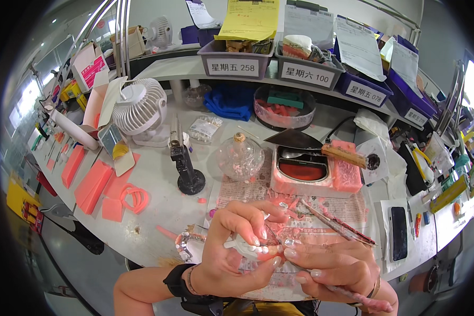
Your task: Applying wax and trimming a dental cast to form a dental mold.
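My left hand (224, 258) is closed around a dental model (247, 248) with a row of white teeth set in pink wax, held over the newspaper near the table's front edge. Against the model's right end rest the fingertips of my right hand (337, 263). That hand grips a thin wax carving tool (361, 299), its handle smeared with pink wax and pointing to the lower right. The tool's tip is hidden by my fingers. Left of my left hand lies another piece with teeth (184, 246), partly covered.
Beyond my hands stand a wax heater (313, 188) with a wooden-handled spatula (347, 155) across it, a round glass lamp (240, 158) and a black torch (188, 171). Pink wax sheets (95, 184) and a white fan (139, 110) are left; a phone (398, 233) lies right.
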`<state>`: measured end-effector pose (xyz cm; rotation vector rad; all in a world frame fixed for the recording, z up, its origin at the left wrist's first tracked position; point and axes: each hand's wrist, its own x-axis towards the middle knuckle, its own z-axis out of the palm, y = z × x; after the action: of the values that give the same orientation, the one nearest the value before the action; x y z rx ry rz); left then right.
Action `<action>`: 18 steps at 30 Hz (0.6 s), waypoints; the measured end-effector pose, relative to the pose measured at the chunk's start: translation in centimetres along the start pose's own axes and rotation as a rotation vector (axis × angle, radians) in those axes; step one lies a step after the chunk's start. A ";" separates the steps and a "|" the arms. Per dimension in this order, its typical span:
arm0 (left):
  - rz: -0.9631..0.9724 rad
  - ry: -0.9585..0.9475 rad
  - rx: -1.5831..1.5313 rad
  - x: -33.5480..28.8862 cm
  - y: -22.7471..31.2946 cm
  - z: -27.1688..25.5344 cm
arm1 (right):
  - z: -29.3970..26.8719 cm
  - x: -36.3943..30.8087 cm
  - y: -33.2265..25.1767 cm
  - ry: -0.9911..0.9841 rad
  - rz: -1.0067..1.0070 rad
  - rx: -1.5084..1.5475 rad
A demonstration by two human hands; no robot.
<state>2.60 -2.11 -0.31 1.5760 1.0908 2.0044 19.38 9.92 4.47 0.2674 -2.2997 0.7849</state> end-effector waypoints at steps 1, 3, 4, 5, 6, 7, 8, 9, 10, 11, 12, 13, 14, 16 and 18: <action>0.009 -0.014 0.008 0.1 0.0 0.0 | 0.0 0.1 -0.3 0.000 0.001 -0.002; 0.018 -0.026 0.018 0.1 -0.2 0.1 | 0.1 0.4 -0.6 0.035 0.003 -0.058; 0.000 0.007 -0.090 0.0 -0.6 0.2 | 0.2 0.3 -0.4 0.034 0.001 -0.055; -0.017 0.040 -0.199 -0.1 -0.8 0.3 | 0.3 0.1 0.0 0.033 -0.038 -0.061; -0.016 0.039 -0.198 -0.3 -0.8 0.3 | 0.3 -0.1 0.2 0.034 -0.076 -0.069; -0.078 0.036 -0.273 -0.4 -0.7 0.3 | 0.1 -0.1 0.2 0.034 -0.078 -0.069; -0.140 0.033 -0.347 -0.4 -0.6 0.3 | 0.0 -0.1 0.3 0.020 -0.087 -0.051; -0.138 0.032 -0.349 -0.4 -0.7 0.2 | -0.1 -0.1 0.3 0.004 -0.094 -0.036; -0.171 0.029 -0.398 -0.2 -0.7 0.2 | -0.3 -0.1 0.4 0.004 -0.094 -0.039; -0.204 0.027 -0.446 -0.1 -0.7 0.1 | -0.5 -0.3 0.8 -0.013 -0.101 0.006; -0.201 0.026 -0.446 -0.1 -0.6 0.1 | -0.6 -0.4 1.2 -0.031 -0.108 0.053; -0.245 0.033 -0.508 0.0 -0.5 0.0 | -0.5 -0.4 1.8 -0.031 -0.110 0.051; -0.289 0.039 -0.570 0.0 -0.5 0.0 | -0.3 -0.4 2.7 0.034 -0.063 -0.013; -0.291 0.025 -0.564 -0.1 -0.6 -0.4 | 0.2 -0.3 3.2 0.099 -0.023 -0.081; -0.293 0.010 -0.560 -0.1 -0.5 -0.4 | 1.3 0.3 3.0 0.434 0.129 0.272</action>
<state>2.14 -1.95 -0.79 1.0524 0.6327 1.8927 17.25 11.53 2.54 0.0586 -1.8152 1.1044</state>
